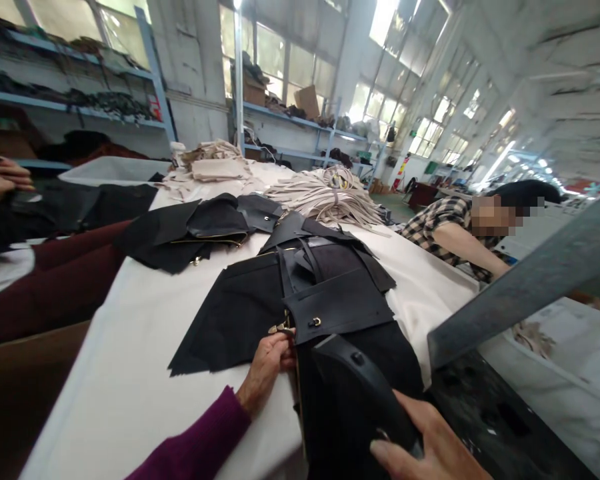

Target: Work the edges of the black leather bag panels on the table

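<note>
My left hand [270, 363], in a purple sleeve, pinches the edge of a black bag piece [340, 303] near its gold zipper pull, on the white table [130, 373]. Low in the view, my right hand [430, 443] grips a black leather bag part [355, 387] by its lower edge. Black fabric panels [235, 313] and straps lie stacked under and behind these pieces.
Another pile of black pieces [200, 230] lies farther back, with beige strap bundles [325, 193] and beige fabric [215, 167] beyond. A person in a checked shirt [445, 230] bends at the right. Another person's hand [0, 180] shows at the left edge. A grey metal bar [530, 280] slants at right.
</note>
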Demonstrator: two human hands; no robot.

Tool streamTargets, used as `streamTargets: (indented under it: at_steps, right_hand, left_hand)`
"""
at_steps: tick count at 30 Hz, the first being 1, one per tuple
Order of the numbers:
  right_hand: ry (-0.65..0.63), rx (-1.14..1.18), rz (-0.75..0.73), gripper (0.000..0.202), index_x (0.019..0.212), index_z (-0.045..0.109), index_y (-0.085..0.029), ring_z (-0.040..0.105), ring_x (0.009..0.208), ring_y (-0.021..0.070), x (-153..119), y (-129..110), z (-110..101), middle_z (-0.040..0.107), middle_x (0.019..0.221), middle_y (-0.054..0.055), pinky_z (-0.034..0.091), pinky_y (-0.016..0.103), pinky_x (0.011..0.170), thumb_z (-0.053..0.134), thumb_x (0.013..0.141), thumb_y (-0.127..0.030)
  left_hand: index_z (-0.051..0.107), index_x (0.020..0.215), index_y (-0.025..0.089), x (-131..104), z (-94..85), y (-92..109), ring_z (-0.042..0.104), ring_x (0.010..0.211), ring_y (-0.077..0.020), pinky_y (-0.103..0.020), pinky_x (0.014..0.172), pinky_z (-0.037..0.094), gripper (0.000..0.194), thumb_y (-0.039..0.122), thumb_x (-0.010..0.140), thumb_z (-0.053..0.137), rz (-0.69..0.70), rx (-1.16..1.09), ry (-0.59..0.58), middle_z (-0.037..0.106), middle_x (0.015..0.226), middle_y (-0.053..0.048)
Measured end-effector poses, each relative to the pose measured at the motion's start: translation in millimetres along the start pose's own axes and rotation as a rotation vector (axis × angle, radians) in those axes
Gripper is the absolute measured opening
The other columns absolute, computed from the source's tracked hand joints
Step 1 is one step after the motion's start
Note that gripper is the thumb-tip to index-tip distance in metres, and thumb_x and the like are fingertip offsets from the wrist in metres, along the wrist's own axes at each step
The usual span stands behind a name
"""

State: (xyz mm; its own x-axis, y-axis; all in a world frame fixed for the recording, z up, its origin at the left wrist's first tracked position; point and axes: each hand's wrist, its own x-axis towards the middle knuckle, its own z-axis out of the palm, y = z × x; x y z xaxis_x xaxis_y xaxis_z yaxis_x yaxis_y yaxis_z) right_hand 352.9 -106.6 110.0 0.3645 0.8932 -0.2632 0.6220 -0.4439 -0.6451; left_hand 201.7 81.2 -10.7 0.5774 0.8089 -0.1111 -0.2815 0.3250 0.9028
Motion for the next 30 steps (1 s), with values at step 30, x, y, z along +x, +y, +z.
streamTargets:
  at_steps: [30]
  right_hand:
    - [0.048,0.127,0.15,0.037,0.073,0.053,-0.018,0.06,0.054,0.0174,68.4,37.7,-62.1,0.057,0.057,-0.002,0.048,0.026,0.051,0.054,0.079,-0.055]
  left_hand:
    - [0.075,0.092,0.015,13.1,-10.6,-21.0,0.063,0.097,-0.0303,-0.038,0.084,0.05,0.031,0.04,0.077,0.066,0.029,0.333,-0.094,0.074,0.098,-0.009]
